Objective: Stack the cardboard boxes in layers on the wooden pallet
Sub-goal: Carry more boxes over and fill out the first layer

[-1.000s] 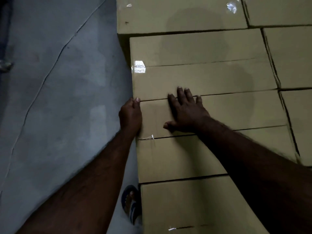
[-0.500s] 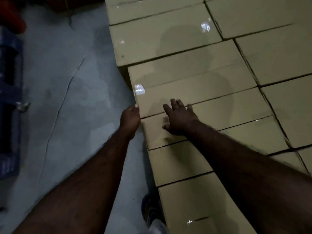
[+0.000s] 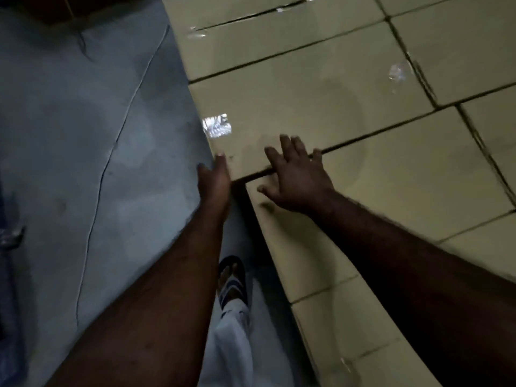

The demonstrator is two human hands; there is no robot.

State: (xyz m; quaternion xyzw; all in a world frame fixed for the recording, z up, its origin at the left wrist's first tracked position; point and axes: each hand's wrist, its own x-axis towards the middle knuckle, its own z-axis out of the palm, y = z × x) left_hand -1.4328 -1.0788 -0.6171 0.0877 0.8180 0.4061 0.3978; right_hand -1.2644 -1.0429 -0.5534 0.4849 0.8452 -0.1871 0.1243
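The left hand (image 3: 213,177) presses flat against the box (image 3: 293,115) side at nine o'clock, the right hand (image 3: 297,177) spread open on top.

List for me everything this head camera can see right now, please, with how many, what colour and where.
cardboard boxes: many, exact count unclear, tan, packed edge to edge in a flat layer filling the right and top of the view
shiny tape patch: one, silvery, on a box top near the stack's left edge
concrete floor: one, grey, left side, with a thin crack running down it
sandal: one, dark with pale stripes, on the floor beside the stack
trouser leg: one, white, bottom centre
left hand: one, against the stack's left edge
right hand: one, fingers spread flat on the box tops
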